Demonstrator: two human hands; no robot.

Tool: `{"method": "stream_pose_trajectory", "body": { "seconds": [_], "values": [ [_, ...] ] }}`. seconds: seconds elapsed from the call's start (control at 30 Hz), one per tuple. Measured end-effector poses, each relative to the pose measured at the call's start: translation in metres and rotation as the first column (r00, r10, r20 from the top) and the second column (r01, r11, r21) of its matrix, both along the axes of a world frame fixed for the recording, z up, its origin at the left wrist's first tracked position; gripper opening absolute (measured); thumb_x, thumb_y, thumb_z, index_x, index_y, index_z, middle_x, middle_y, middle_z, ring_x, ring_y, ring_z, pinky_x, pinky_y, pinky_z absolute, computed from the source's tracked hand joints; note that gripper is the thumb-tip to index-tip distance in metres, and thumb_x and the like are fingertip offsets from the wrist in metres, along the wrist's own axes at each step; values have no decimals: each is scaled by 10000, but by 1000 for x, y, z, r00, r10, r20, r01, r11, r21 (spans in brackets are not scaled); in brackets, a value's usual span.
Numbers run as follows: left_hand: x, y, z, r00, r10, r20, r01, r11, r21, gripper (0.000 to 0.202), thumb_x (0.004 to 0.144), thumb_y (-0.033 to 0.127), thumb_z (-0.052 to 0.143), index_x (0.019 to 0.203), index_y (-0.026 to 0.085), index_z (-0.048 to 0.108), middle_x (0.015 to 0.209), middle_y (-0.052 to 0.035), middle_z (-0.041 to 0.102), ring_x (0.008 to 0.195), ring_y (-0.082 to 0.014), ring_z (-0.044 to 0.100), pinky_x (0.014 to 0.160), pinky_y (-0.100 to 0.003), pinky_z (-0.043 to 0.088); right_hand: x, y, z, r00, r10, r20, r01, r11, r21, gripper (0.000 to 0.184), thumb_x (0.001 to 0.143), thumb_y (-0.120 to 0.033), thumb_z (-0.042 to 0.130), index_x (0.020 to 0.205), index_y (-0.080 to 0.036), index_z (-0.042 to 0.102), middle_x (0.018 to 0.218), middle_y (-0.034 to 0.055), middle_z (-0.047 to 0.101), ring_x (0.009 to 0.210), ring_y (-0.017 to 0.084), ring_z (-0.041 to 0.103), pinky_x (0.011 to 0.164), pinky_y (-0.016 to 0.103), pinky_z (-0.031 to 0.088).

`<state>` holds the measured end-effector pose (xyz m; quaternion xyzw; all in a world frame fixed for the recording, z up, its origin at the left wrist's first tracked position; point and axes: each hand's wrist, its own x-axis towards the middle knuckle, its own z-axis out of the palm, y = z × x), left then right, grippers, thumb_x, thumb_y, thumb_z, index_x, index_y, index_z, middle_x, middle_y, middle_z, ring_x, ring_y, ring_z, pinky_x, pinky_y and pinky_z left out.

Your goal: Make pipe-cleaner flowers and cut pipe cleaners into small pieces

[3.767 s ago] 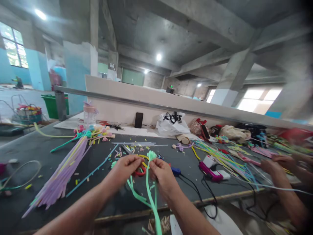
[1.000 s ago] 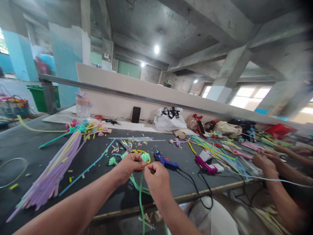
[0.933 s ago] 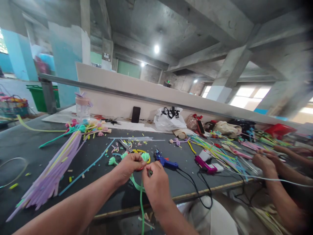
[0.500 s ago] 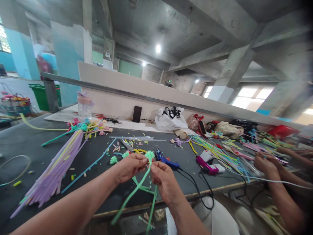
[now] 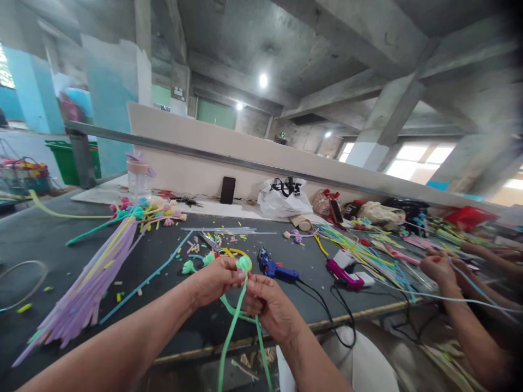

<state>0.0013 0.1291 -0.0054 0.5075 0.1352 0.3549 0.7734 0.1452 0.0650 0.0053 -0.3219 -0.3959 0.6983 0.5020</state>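
Between my two hands is a mint-green flower [image 5: 243, 263] formed from a soft strip, with long green tails hanging past the table edge. My left hand [image 5: 218, 279] pinches it from the left, fingers closed. On the right, the closed fingers of my right hand [image 5: 265, 302] grip the green strip just below the flower head. Small green flowers [image 5: 189, 267] lie beyond my left hand, near scissors [image 5: 210, 241] and a curved yellow strip [image 5: 239, 252]. A blue glue gun [image 5: 278, 269] rests on the table right of my hands.
A bundle of lilac strips [image 5: 96, 277] lies at the left, a bottle [image 5: 139, 179] behind it. A phone [image 5: 227, 190] and a white bag [image 5: 285, 197] stand by the partition. A magenta glue gun [image 5: 345, 273] lies at right, near another person's hands [image 5: 439, 269].
The flower between my hands has dropped and turned slightly, and its green tails have swung to the right. The other person's hands now hold a blue strip.
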Motion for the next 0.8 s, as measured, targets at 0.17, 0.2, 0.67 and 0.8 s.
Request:
{"method": "stream_pose_trajectory", "body": {
  "seconds": [0.17, 0.2, 0.67, 0.8],
  "values": [
    [0, 0, 0, 1000, 0, -24, 1, 999, 45, 201, 597, 274, 732, 616, 101, 632, 576, -7, 551, 551, -86, 468, 586, -224, 357, 3, 0, -3, 997, 37, -65, -39, 999, -30, 152, 682, -210, 693, 700, -117, 573, 513, -84, 290, 427, 27, 209, 415, 188, 133],
    [0, 0, 0, 1000, 2, -31, 0, 998, 55, 197, 600, 273, 729, 619, 101, 633, 573, -4, 547, 550, -85, 464, 586, -225, 355, 3, -1, -4, 998, 34, -60, -36, 999, -31, 159, 678, -215, 697, 700, -117, 574, 506, -86, 291, 424, 27, 210, 413, 187, 132],
    [10, -5, 1, 923, 352, -154, -304, 914, 269, 236, 602, 264, 696, 519, 129, 521, 544, 51, 444, 549, -74, 383, 550, -211, 296, -9, 0, 4, 608, -506, 612, 428, 858, 284, 184, 610, -289, 609, 513, -164, 514, 413, -72, 362, 396, 62, 282, 431, 222, 216],
    [15, -8, 1, 850, 463, -252, -385, 872, 303, 206, 581, 277, 674, 531, 134, 534, 546, 46, 466, 552, -90, 406, 545, -218, 306, -14, -4, -5, 40, -720, 692, 188, 686, 703, 166, 704, -192, 502, 550, -162, 557, 591, 14, 532, 558, 129, 469, 556, 250, 314]
  ]
}}
